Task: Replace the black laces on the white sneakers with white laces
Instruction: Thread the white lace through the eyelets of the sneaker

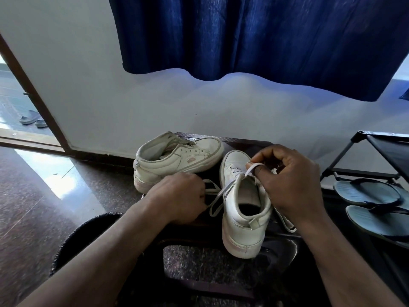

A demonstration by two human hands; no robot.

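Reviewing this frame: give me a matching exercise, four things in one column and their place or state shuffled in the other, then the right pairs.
Column one
1. far sneaker
2. near sneaker
3. right hand
4. flip-flops

Column two
A. on the black rack at the right
B. pinches the white lace
C. eyelets empty
D. partly laced in white

Pairs: 1-C, 2-D, 3-B, 4-A
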